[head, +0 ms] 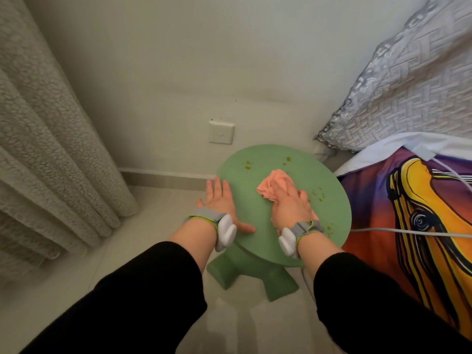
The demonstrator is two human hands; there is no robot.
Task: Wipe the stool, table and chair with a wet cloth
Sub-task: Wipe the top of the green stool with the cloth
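Right hand (291, 206) grips bunched cloth (270, 183) on stool (268, 154); stains (247, 164) lie beyond it, far rim and right. Left hand (219, 200) flat, fingers straight, on left edge.

A round green stool (265, 162), brown-spotted, stands right of centre with a crumpled pink cloth (274, 181) on its seat

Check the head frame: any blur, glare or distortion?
Head view: soft, even light, no glare. Wide-angle lens skews the curtain near the frame edge. The right hand and cloth look slightly motion-soft; stains on the stool top are readable.
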